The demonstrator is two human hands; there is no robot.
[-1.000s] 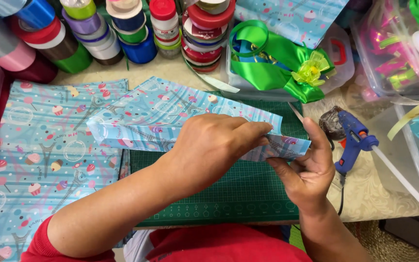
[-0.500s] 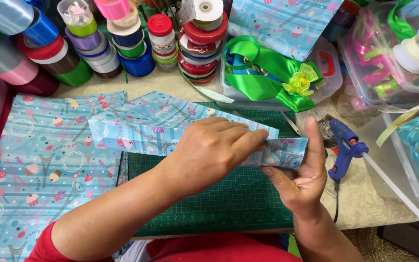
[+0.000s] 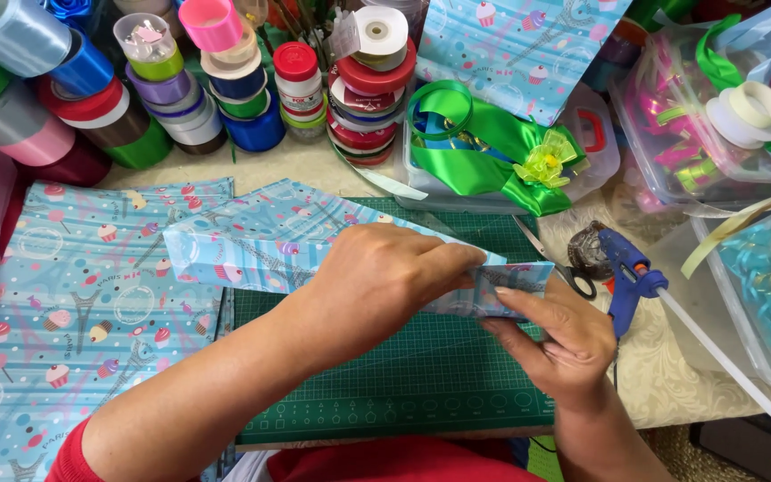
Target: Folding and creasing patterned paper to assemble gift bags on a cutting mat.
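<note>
A long folded strip of blue patterned paper [image 3: 261,245] lies left to right above the green mat [image 3: 403,375], its right end pinched shut between left hand [image 3: 377,290] and right hand [image 3: 564,335]

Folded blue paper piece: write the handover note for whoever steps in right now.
Left hand: pressing down on the folded blue patterned paper piece over the green cutting mat.
Right hand: pinching the piece's right end.
Nearby: scissors and blue glue gun right of the mat, flat patterned sheet on the left.
Done: the piece is folded into a long shape.
Left: the right end is held, not visibly fixed; glue gun untouched.
</note>
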